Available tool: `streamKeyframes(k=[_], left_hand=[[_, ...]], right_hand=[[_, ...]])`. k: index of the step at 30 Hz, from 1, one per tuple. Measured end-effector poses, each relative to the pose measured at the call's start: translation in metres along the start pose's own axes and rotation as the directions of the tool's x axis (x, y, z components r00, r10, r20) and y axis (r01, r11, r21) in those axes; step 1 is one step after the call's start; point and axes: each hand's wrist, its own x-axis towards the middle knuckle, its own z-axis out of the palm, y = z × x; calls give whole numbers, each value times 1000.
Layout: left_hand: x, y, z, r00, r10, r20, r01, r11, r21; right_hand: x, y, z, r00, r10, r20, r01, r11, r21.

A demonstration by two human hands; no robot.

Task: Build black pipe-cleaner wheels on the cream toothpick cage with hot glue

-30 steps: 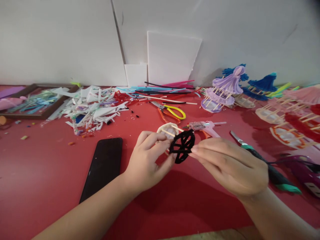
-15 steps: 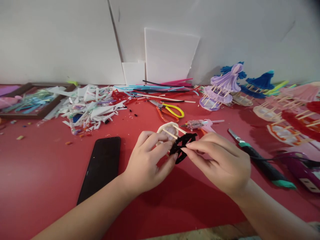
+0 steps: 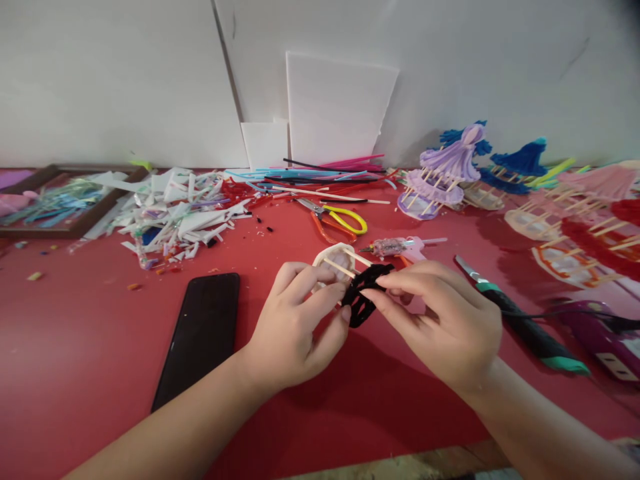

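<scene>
A small craft model is held up above the red table. It has a pale base [image 3: 334, 259], thin wooden sticks [image 3: 339, 268] and a black fuzzy ring [image 3: 364, 303] with crossing strips, like pipe cleaner. My left hand [image 3: 300, 320] is closed around the model, its thumb and fingers at the left edge of the black ring. From the right, my right hand [image 3: 440, 317] has thumb and index finger at the ring's upper right part, closed on it. The fingers hide part of the sticks and ring.
A phone [image 3: 199, 340] lies left of my hands. Pliers [image 3: 337, 220], a glue gun [image 3: 395, 248] and a utility knife [image 3: 525, 327] lie around. Behind are white scraps [image 3: 185, 213] and colored pipe cleaners [image 3: 310, 179]. Finished-looking models [image 3: 440, 177] stand at right, beside a purple device [image 3: 600, 340].
My right thumb and index finger have shifted slightly on the black ring, and the ring has tilted a little. My left hand keeps its hold. The view has moved slightly.
</scene>
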Motion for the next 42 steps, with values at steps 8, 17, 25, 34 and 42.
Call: streamKeyframes(k=[8,17,25,34,42], left_hand=[[-1,0,1,999,38,17,-38,998,48],[-3,-1,1,999,37,28,-39,996,76],[-2,-1,2,998,51,27,-53,996,75],[-3,-1,1,998,56,32,-59,994,87],[-1,2,-2,999,44,18,-44,999,9]], right_hand=[[0,1,0,1000,1,5,-1,1000,-23],[-1,1,0,990,134,38,-137,987,87],[-1,3,0,985,162,55,-166,982,89],[-4,5,-1,970,228,89,-235,968,83],[2,8,-4,946,256,199,-295,934,203]])
